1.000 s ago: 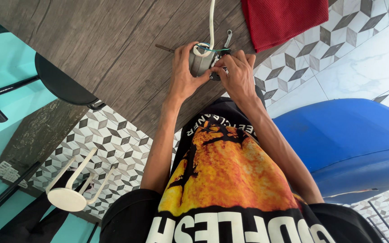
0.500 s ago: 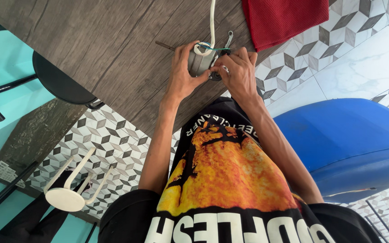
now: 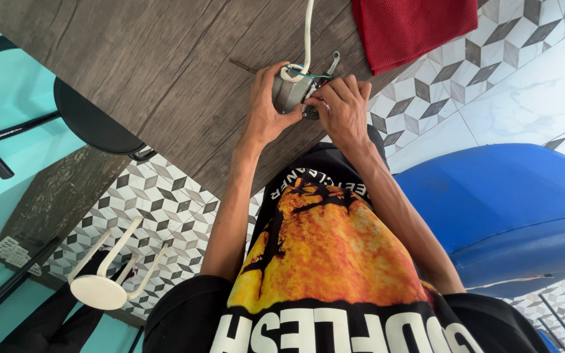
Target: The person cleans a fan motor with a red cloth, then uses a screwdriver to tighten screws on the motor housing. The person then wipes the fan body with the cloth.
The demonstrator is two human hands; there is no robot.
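A small grey metal motor-like part (image 3: 290,95) rests at the near edge of a dark wood-grain table (image 3: 152,72). My left hand (image 3: 264,111) wraps its left side. My right hand (image 3: 342,108) grips its right side, fingers curled over thin green and white wires. A white cable (image 3: 307,36) runs from the part's top across the table and out of view. A small metal bracket (image 3: 331,64) sticks out just beyond my right fingers. A thin dark rod (image 3: 243,66) lies left of the part.
A red cloth (image 3: 413,29) lies on the table's right end. A black stool (image 3: 89,124) stands at the left. A white stool (image 3: 102,287) sits on the patterned tile floor. A blue plastic object (image 3: 511,209) is at my right.
Both hands stay on the grey part. My right fingers have shifted slightly over its top by the wires. The part itself has barely moved.
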